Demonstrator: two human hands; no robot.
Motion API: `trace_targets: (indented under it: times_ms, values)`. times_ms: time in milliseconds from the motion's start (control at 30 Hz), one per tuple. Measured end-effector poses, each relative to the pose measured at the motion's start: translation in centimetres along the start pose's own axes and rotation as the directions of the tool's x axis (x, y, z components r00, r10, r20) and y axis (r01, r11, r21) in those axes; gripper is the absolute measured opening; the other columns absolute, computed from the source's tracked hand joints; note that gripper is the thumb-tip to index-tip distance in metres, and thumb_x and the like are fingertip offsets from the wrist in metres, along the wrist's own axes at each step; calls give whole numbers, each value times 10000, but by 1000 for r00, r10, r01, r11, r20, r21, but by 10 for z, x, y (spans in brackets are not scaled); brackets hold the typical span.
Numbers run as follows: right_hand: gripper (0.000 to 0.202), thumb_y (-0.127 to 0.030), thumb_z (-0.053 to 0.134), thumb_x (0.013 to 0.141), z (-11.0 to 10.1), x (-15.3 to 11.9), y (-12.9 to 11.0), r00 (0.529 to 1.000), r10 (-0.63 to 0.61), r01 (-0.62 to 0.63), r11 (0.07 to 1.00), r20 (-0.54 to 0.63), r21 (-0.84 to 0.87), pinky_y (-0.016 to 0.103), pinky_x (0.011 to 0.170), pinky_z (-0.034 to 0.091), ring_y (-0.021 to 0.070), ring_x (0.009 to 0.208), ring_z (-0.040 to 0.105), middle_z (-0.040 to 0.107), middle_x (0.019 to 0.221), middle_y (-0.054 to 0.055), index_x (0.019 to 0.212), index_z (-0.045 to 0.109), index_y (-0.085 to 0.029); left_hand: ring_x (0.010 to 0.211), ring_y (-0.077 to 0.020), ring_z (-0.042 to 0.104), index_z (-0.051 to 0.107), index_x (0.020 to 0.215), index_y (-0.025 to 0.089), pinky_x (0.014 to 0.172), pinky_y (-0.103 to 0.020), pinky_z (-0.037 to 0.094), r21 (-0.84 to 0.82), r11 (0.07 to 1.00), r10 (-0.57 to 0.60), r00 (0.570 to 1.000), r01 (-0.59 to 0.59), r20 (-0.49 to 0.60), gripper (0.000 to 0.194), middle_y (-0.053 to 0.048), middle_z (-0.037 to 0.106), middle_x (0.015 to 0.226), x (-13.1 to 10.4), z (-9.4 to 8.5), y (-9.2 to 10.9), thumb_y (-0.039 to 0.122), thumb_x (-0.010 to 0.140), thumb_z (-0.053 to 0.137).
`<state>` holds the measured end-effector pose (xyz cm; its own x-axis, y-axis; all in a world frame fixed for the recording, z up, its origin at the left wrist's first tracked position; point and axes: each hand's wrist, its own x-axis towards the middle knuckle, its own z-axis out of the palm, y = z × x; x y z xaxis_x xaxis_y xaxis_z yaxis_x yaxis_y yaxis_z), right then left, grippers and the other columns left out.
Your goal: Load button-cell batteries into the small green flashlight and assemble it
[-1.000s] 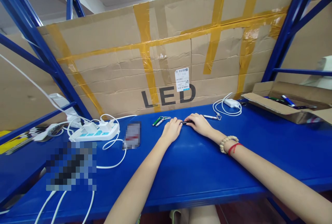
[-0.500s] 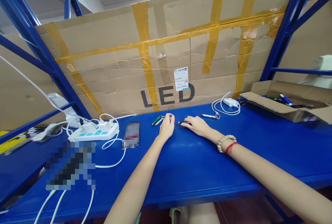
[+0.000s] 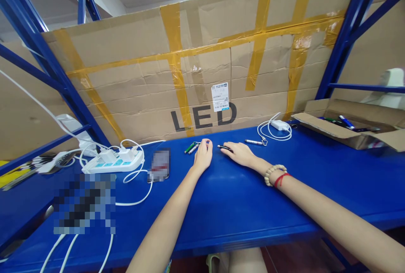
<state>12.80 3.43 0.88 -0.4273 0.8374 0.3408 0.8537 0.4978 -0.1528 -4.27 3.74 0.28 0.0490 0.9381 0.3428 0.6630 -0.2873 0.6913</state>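
Observation:
My right hand (image 3: 239, 153) rests on the blue table, fingers closed round a slim black pen-shaped stick (image 3: 225, 148) whose tip points left. Just left of it, my left hand (image 3: 203, 155) is closed, thumb and fingertips together; anything in the pinch is too small or hidden to name. Beside its fingers lie a green pen-shaped stick (image 3: 189, 148) and a silver one (image 3: 193, 149), both partly behind the hand. Behind my right hand, a silver pen-shaped stick with a metal clip (image 3: 254, 141) lies on the table.
An open cardboard box (image 3: 354, 133) with several coloured sticks stands at right. A white adapter with coiled cable (image 3: 278, 125) lies near the back. To the left are a phone (image 3: 160, 164), a white power strip (image 3: 114, 163) and a blurred-out object (image 3: 84, 203) with cables. Taped cardboard (image 3: 142, 95) walls the back.
The black stick in my right hand has tipped slightly, its left end now a little higher. Both hands stay in nearly the same place. The view has shifted very slightly.

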Motion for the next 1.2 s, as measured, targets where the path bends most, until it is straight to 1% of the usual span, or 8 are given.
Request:
trace_targets:
  times_ms: [167, 367, 467, 600, 667, 833, 1067, 1200]
  values:
    - [410, -510, 335, 888, -3, -1, -3, 999, -34, 34, 999, 30, -9, 246, 634, 388, 196, 776, 630, 684, 856, 39, 912, 618, -214, 937, -172, 559, 469, 1019, 238, 852, -324, 418, 0, 1000, -4, 1000, 4, 11, 239, -34, 594, 1004, -1, 0, 1, 358, 912, 292]
    - [427, -509, 342, 886, -3, -2, -4, 996, -73, 75, 997, 52, -36, 282, 728, 404, 222, 893, 626, 681, 998, 50, 1028, 629, -226, 932, -176, 556, 471, 1007, 237, 848, -328, 416, -4, 1000, 1, 1000, -1, 11, 240, -36, 589, 1003, -1, 0, 1, 363, 909, 292]
    - [410, -489, 345, 892, -3, -2, -4, 994, -87, 90, 995, 62, -47, 298, 761, 402, 230, 923, 618, 665, 1053, 44, 1033, 635, -235, 905, -177, 560, 476, 999, 234, 832, -328, 421, -15, 1000, 9, 1000, -9, 9, 246, -35, 590, 963, 0, 0, 0, 364, 907, 289]
    - [429, -506, 332, 890, -4, -1, -3, 992, -98, 102, 994, 74, -49, 288, 718, 412, 230, 884, 630, 686, 984, 47, 985, 647, -231, 897, -174, 556, 481, 986, 239, 834, -322, 415, -42, 998, 38, 999, -38, 1, 256, -22, 590, 921, -1, 0, -1, 378, 908, 281]
    - [468, -524, 301, 891, -4, -1, -1, 993, -94, 97, 994, 75, -47, 282, 692, 416, 230, 862, 635, 692, 949, 59, 998, 639, -219, 898, -171, 554, 484, 977, 241, 839, -316, 411, -60, 996, 63, 998, -64, -5, 264, -17, 590, 917, -1, 0, -1, 381, 910, 270]
    - [507, -531, 272, 895, -2, 0, 3, 992, -94, 97, 995, 79, -35, 284, 701, 419, 238, 884, 629, 682, 982, 78, 1048, 625, -202, 900, -168, 548, 489, 954, 234, 832, -301, 406, -102, 987, 126, 992, -128, -22, 277, -21, 582, 920, -1, -1, -2, 381, 913, 258]
    - [504, -537, 272, 891, -1, 0, 5, 991, -106, 108, 994, 81, -16, 288, 683, 418, 243, 861, 632, 686, 955, 81, 1024, 633, -212, 901, -173, 539, 497, 924, 219, 804, -295, 411, -135, 976, 171, 985, -173, -28, 303, -28, 577, 900, 0, 0, -4, 372, 914, 235]
    - [451, -512, 308, 892, -1, -2, 4, 991, -118, 118, 993, 61, 13, 285, 660, 419, 234, 812, 637, 689, 902, 78, 1065, 578, -195, 904, -179, 537, 497, 915, 216, 812, -305, 407, -134, 976, 168, 985, -171, -34, 296, -30, 575, 886, 0, 0, -4, 368, 913, 244]
